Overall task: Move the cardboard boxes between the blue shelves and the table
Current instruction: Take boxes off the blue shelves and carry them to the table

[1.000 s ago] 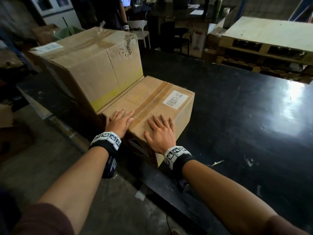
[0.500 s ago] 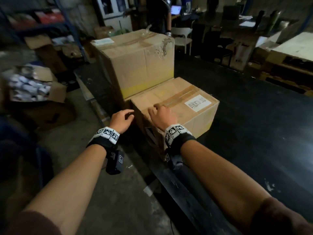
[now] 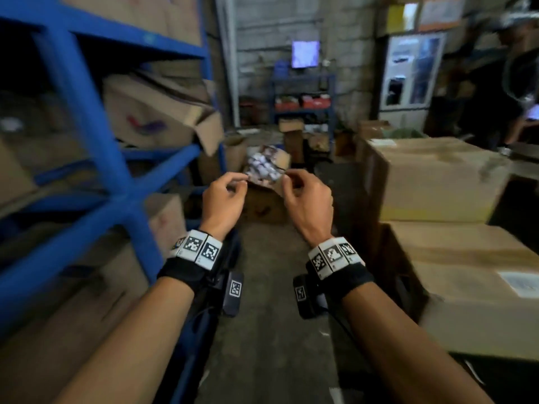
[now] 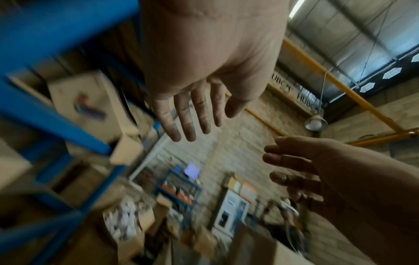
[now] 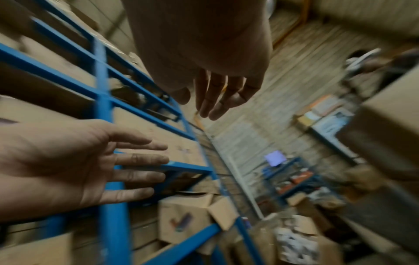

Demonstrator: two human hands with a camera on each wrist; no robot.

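Both hands hang in mid-air over the aisle and hold nothing. My left hand (image 3: 226, 189) has loosely bent fingers; in the left wrist view the left hand (image 4: 195, 114) shows straight fingers. My right hand (image 3: 303, 188) is relaxed too, and the right hand (image 5: 217, 100) appears empty from its wrist. On the right stand two cardboard boxes on the table: a tall box (image 3: 431, 176) behind a low taped box (image 3: 472, 281). The blue shelves (image 3: 87, 118) fill the left, with an open-flapped cardboard box (image 3: 154, 115) on the middle level.
An open carton of small white packs (image 3: 267, 167) sits on the floor ahead, with more cartons behind it. A small blue rack (image 3: 303, 97) and a lit screen (image 3: 304, 53) stand at the back wall. A person (image 3: 513, 91) stands far right.
Both hands have let go of the low box on the table and risen into the air. My view has swung left, away from the table, toward the blue shelves and the aisle.
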